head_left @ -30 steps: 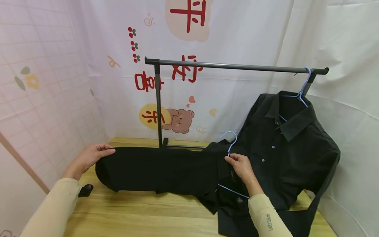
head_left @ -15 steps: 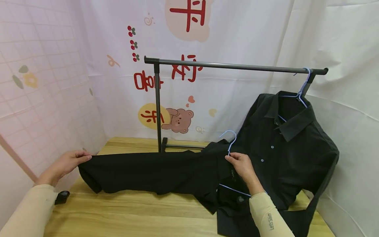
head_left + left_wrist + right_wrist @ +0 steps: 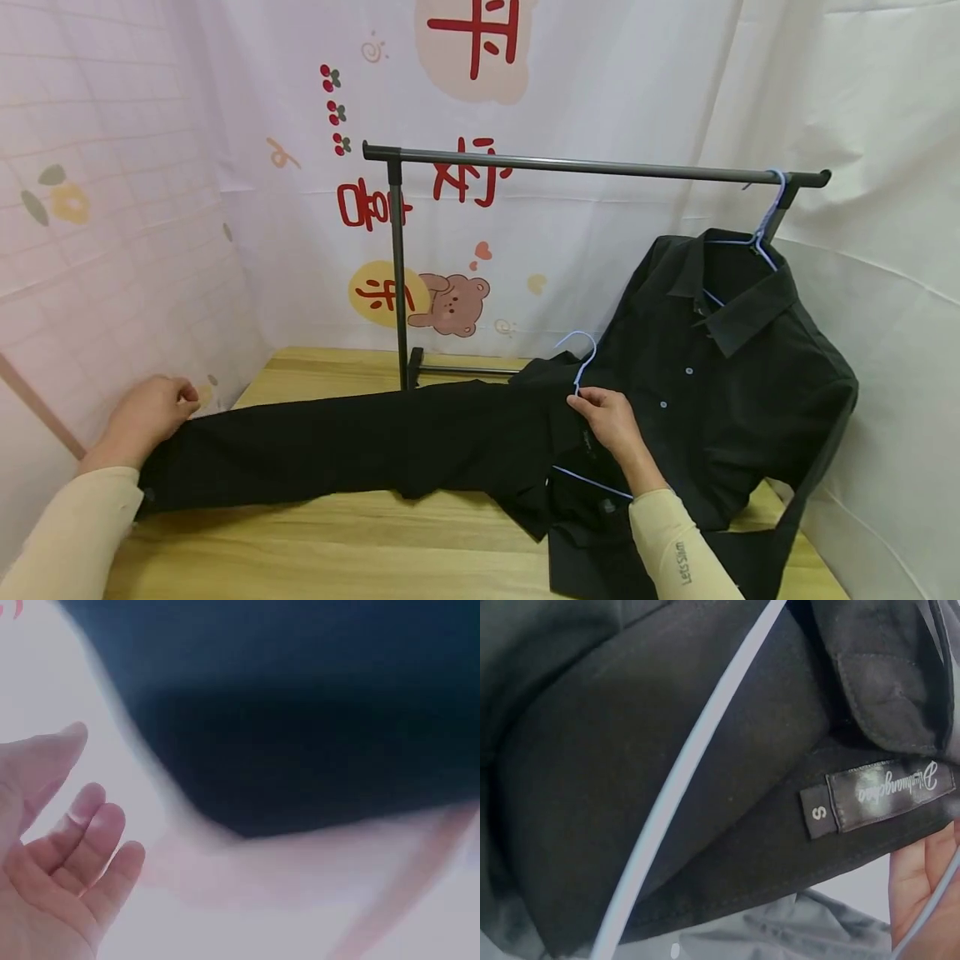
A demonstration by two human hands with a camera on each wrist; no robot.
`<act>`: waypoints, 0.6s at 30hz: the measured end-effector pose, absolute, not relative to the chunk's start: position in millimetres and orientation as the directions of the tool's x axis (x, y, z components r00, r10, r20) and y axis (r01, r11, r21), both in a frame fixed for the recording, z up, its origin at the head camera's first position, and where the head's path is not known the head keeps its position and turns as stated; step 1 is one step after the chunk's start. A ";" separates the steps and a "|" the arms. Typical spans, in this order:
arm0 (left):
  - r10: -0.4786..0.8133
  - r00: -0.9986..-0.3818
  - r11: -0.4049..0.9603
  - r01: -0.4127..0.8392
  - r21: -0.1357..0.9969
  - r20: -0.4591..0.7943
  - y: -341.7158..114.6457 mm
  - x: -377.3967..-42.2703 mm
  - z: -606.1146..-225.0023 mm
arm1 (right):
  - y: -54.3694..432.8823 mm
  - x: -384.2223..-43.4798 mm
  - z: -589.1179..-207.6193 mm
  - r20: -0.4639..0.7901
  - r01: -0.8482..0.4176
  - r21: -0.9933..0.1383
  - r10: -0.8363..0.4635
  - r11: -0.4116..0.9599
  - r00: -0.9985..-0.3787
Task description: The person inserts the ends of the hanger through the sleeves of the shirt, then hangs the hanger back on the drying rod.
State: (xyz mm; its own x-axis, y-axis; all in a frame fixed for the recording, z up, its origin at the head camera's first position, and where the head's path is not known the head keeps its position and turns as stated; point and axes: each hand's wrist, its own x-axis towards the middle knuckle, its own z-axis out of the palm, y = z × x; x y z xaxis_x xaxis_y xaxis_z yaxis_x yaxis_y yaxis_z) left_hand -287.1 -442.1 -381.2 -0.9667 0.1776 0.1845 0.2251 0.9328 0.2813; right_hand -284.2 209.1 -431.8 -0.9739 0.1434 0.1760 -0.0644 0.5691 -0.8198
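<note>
Looking through the head camera, I see one black garment [image 3: 322,450] stretched across the wooden table [image 3: 315,550], from the person's left hand [image 3: 146,417] to their right hand [image 3: 606,417]. What kind of garment it is, I cannot tell with certainty. Its long narrow part reaches toward the left and passes in front of the post of the clothes rack [image 3: 562,164].

The right hand pinches the light blue hanger [image 3: 592,482] just below its hook, together with the upper edge of the cloth. The lower bar of this hanger crosses in front of the black fabric. From the right wrist I can read a small label [image 3: 891,793] with the letter S, which is sewn inside.

The left hand is at the far left end of the garment; its fingers are loosely bent and grip nothing. In the left wrist view, which is rather blurred, they stand apart from the dark cloth.

On my right side, a black shirt [image 3: 738,400] with pale buttons hangs by another blue hanger [image 3: 767,221] at the right end of the rail. Behind everything I see a white curtain with a printed bear [image 3: 459,307].
</note>
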 end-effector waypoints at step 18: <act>0.267 -0.905 0.798 0.400 0.451 0.330 -235.0 -314.0 -415.2 | 194.4 -281.4 -432.5 0.234 -0.108 -0.781 0.129 0.615 -0.964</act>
State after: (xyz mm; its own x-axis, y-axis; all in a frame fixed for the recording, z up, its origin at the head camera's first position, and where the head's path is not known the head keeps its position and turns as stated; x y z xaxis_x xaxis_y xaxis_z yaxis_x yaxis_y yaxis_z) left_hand -314.0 -235.0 -415.2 -0.9055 0.2672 0.3298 0.3998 0.7977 0.4514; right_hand -281.4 194.4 -432.5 -0.9635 0.1294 0.2343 -0.1075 0.6147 -0.7814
